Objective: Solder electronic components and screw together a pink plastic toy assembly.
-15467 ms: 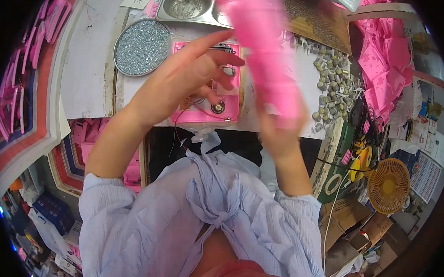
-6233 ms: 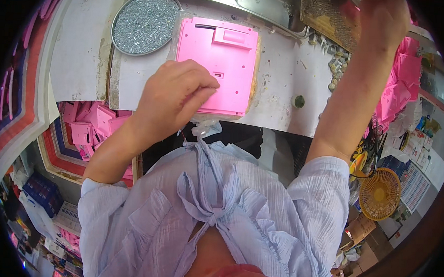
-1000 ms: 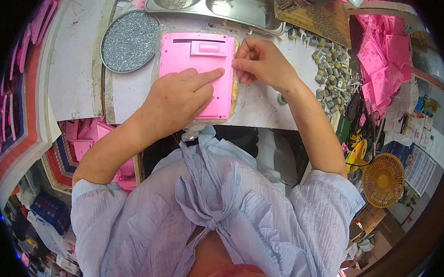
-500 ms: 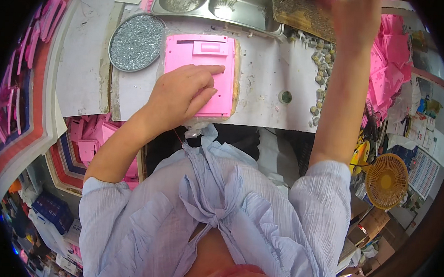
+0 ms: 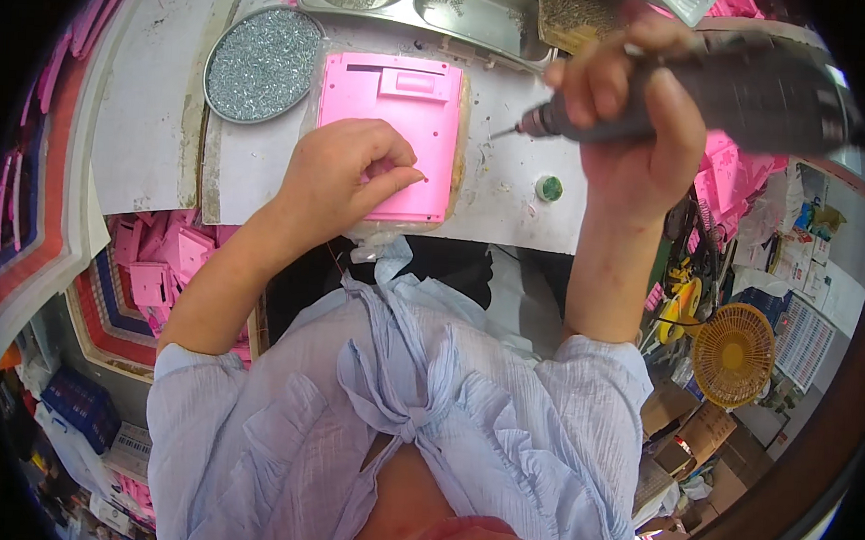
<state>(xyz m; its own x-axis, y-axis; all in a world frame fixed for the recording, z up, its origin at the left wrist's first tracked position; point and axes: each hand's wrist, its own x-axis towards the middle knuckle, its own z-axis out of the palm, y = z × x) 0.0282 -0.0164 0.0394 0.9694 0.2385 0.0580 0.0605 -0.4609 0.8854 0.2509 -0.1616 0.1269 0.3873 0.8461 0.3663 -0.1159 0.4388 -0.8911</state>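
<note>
A pink plastic casing (image 5: 368,82), with a raised rectangular part near its far end and several small holes, lies flat on a plastic-wrapped pad (image 5: 461,126). My left hand (image 5: 345,165) rests on the casing's near half. Its thumb and index finger are curled together close to a hole by the right edge; anything between them is too small to make out. To the right, my right hand (image 5: 631,134) is wrapped round a dark electric screwdriver (image 5: 739,98), slightly blurred. Its thin bit points left toward the casing without touching it.
A round dish (image 5: 263,65) full of small silvery screws stands left of the casing. Behind is a steel tray (image 5: 412,20) with compartments. A small green-filled pot (image 5: 549,188) sits at right. Pink parts (image 5: 177,259) fill a box at lower left. A yellow basket (image 5: 733,356) is at far right.
My right hand has come nearer from the far right, now with the screwdriver in view. My left index finger, stretched out before, has curled in toward the thumb, nearer the casing's front edge.
</note>
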